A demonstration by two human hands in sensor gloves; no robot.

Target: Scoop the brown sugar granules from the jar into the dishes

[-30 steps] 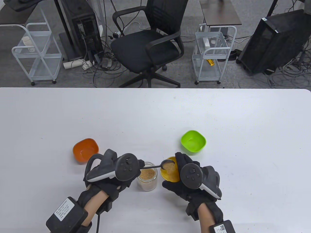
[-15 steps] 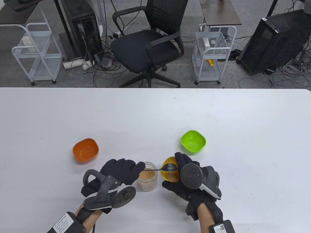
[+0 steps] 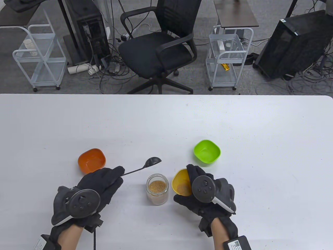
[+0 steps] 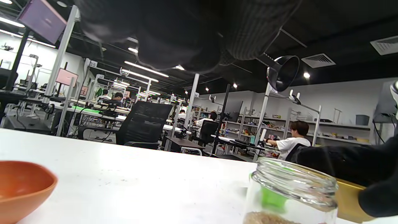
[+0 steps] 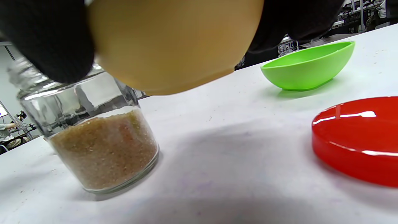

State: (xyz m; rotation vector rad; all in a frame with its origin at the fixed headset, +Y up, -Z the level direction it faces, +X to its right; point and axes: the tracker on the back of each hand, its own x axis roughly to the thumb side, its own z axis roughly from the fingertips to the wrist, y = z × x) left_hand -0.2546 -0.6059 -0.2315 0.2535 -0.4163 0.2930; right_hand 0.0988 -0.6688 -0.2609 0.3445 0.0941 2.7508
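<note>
Jar [image 3: 157,189] between hands; left hand [image 3: 97,186] pinching spoon [image 3: 153,161], right hand [image 3: 205,194] gripping yellow dish [image 3: 179,183], near table [image 3: 166,122] front edge.

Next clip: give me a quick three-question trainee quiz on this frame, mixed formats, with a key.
1. True or false: the spoon held by the left hand carries sugar.
2. Which dish does the right hand hold tilted beside the glass jar? A orange dish B green dish C yellow dish
3. Fill in: the red lid lies flat on the ____.

Key: 1 false; 2 C; 3 table.
</note>
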